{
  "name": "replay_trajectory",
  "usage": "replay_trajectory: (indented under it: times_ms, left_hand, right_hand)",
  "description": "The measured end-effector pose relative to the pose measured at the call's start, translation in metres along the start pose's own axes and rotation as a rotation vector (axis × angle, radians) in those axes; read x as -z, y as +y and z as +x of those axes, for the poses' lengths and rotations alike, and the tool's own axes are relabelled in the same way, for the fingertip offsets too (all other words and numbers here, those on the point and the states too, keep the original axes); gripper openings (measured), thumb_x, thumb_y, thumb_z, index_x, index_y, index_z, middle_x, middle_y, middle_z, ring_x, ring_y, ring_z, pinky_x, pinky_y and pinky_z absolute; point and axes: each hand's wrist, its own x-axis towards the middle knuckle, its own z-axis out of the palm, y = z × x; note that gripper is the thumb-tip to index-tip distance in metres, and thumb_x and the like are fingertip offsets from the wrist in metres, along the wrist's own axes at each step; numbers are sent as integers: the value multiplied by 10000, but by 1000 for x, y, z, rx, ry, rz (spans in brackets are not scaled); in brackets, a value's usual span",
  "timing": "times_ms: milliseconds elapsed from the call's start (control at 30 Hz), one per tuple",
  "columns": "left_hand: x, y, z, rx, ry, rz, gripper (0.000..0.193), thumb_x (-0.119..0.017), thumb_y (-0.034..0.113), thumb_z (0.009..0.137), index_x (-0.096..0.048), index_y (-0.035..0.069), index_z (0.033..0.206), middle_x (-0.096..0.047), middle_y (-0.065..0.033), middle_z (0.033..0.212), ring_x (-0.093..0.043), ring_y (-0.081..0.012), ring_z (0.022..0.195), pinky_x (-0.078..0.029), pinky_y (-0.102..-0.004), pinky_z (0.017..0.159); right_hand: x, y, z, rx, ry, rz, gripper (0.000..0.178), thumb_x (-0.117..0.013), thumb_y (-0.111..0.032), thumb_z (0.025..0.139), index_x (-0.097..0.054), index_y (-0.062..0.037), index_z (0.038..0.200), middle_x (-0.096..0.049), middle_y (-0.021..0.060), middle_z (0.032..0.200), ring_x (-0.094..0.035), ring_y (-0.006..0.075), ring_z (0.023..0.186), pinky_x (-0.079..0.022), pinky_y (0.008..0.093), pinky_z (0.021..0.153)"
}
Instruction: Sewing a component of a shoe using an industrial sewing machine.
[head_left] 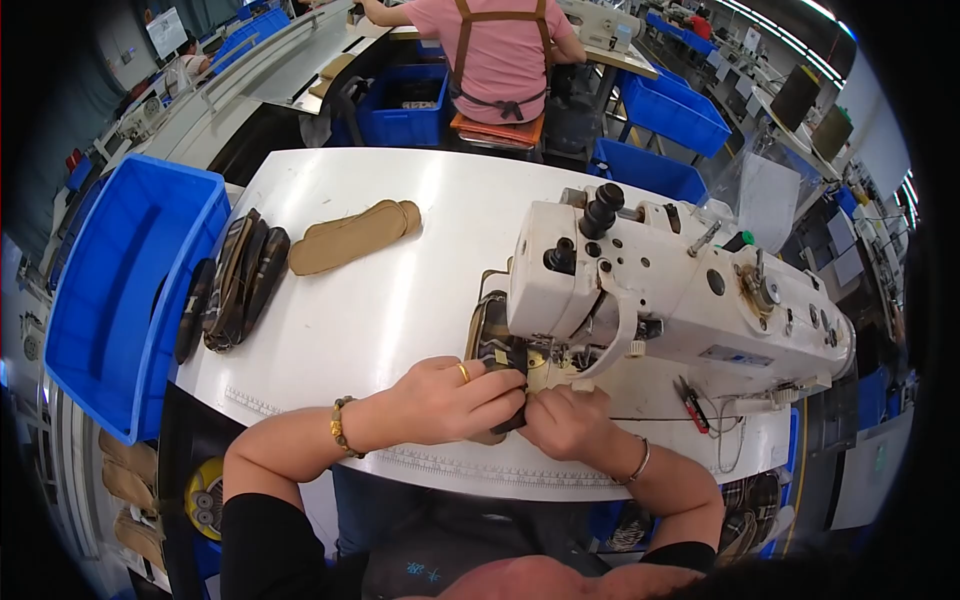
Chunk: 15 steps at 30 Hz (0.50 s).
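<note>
My left hand (455, 400), with a gold ring and a bead bracelet, grips a dark patterned fabric piece (498, 350) lying under the head of a white sewing machine (660, 285). My right hand (568, 422), with a thin bangle, pinches the same piece from the right, just below the needle area. Both hands touch each other at the near edge of the piece. The needle itself is hidden by the machine head and my fingers.
A white table (400, 300) carries a stack of tan shoe-shaped pieces (352, 236) and a row of dark patterned pieces (238, 280). A blue bin (130, 290) stands at the left. Red-handled snips (692, 405) lie right. A person in pink (500, 50) sits ahead among blue bins.
</note>
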Motion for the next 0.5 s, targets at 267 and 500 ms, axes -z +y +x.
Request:
replay_trajectory:
  times_ms: [267, 500]
  left_hand:
    - [-7, 3, -4, -22, -86, 48, 388, -726, 286, 673, -652, 89, 999, -656, -4, 995, -574, -83, 710, -454, -204, 522]
    - [-5, 5, -9, -13, -47, 92, 388, -746, 297, 684, -651, 95, 1002, -632, 5, 928, -583, -86, 671, -466, -225, 494]
  right_hand:
    - [4, 1, 3, 109, 68, 36, 139, -666, -198, 657, -542, -136, 662, -443, -43, 630, -475, 84, 520, -352, 234, 452]
    - [10, -3, 6, 123, 68, 19, 133, -665, -189, 672, -542, -140, 678, -422, -40, 629, -469, 84, 525, -354, 228, 471]
